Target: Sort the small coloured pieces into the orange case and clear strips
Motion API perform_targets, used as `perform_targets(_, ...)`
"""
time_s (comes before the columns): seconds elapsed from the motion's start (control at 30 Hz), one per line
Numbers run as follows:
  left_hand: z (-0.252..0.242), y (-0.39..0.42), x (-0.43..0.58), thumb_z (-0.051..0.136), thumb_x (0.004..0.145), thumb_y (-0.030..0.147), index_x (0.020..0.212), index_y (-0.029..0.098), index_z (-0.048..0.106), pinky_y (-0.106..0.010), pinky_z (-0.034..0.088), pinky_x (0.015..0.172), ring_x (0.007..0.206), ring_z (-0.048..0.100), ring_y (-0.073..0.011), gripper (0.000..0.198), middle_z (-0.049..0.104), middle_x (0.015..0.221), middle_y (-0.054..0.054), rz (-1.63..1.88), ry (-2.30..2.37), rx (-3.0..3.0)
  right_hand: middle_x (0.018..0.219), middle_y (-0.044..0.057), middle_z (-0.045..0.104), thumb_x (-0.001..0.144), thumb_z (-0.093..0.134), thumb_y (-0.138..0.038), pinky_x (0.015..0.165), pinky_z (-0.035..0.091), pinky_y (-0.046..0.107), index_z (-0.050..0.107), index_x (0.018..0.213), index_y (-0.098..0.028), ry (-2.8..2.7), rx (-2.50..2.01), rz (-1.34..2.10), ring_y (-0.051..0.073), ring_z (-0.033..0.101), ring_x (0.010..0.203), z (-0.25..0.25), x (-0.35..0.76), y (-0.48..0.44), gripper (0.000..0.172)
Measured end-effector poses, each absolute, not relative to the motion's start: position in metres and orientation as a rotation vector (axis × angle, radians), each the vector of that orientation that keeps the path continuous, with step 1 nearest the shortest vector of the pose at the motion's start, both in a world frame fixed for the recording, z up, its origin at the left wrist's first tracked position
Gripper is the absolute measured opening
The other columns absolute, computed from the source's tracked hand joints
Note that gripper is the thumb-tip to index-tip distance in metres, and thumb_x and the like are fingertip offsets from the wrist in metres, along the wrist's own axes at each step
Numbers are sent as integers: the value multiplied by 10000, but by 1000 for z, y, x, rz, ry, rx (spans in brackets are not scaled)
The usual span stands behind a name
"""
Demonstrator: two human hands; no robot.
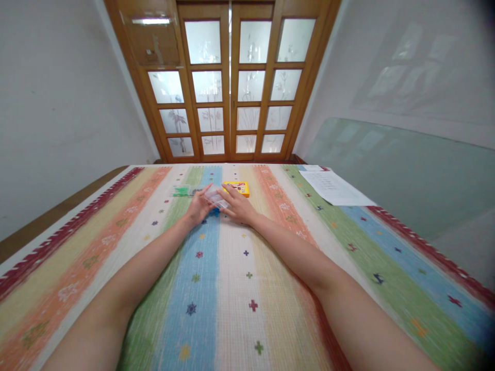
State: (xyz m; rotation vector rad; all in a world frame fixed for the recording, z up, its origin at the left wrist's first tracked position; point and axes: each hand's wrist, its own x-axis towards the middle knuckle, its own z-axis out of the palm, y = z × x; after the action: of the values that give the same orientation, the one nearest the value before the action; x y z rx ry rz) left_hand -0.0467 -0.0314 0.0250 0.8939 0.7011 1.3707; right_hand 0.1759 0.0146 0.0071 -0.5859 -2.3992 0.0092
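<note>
A clear plastic case (217, 197) is held between my two hands near the far middle of the table. My left hand (199, 205) grips its left side with fingers closed round the edge. On the other side my right hand (238, 204) holds the case's right edge. Something small and blue (215, 212) shows just below the case, too small to make out. Beyond my right hand lies a yellow box (243, 188), partly covered by the fingers. Green items (181, 191) in clear plastic lie left of my left hand.
A striped cloth (240, 288) covers the table. White paper sheets (334, 188) lie at the far right. Behind the table stand wooden doors with glass panes (209, 86), and a pale glass panel (406, 175) leans at the right wall.
</note>
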Motion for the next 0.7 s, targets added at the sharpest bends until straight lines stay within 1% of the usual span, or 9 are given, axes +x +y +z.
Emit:
perform_targets(0.07,23,-31,-45,610,989,457,1545,211,532,-317,630,754,958,758,-214,613,738,1321,-118,1360,744,873,1795,138,212,1017,672,-524,1317,313,575,288,1724,-278,-2425,-584,6,322,268,1642,6,176,15,842)
perform_targets(0.17,17,-29,-40,747,923,367,1565,235,500,-263,607,692,853,749,-167,700,725,1343,-108,1362,930,944,1781,165,243,995,696,-551,1309,325,580,342,1703,-247,-2448,-591,-13,335,273,1639,5,175,15,848)
perform_targets(0.27,13,-29,-34,788,896,332,1611,249,442,-272,604,712,776,731,-154,799,757,1234,-104,1324,1136,1079,1758,183,294,1010,690,-483,1299,338,591,426,1660,-225,-2394,-649,-51,344,297,1628,4,174,13,748)
perform_targets(0.37,11,-28,-32,769,908,339,1632,236,389,-296,584,722,768,740,-187,825,776,1085,-94,1296,1259,1232,1727,184,363,1010,698,-393,1289,352,596,507,1606,-223,-2344,-705,-84,350,347,1603,6,173,11,649)
perform_targets(0.43,9,-25,-33,760,908,348,1583,214,429,-289,547,683,753,733,-197,763,767,1012,-82,1324,1325,1288,1684,177,441,1020,685,-369,1282,367,589,560,1565,-227,-2340,-713,-104,345,405,1571,8,173,10,577)
perform_targets(0.53,5,-20,-38,728,923,404,1411,208,538,-270,484,608,680,685,-180,559,726,906,-46,1383,1417,1258,1595,156,561,1049,635,-346,1271,388,577,612,1517,-238,-2372,-688,-140,326,490,1513,13,173,9,481)
perform_targets(0.6,3,-18,-40,699,939,456,1313,214,561,-259,457,579,639,652,-165,467,695,858,-23,1399,1439,1209,1559,150,599,1044,636,-322,1259,408,564,613,1516,-235,-2405,-656,-157,317,525,1483,14,172,8,480)
perform_targets(0.7,1,-18,-40,694,939,521,1254,207,560,-258,440,567,607,629,-157,465,679,826,-16,1367,1435,1166,1533,148,620,1014,667,-281,1232,440,553,593,1533,-235,-2427,-632,-172,312,564,1439,14,172,7,527)
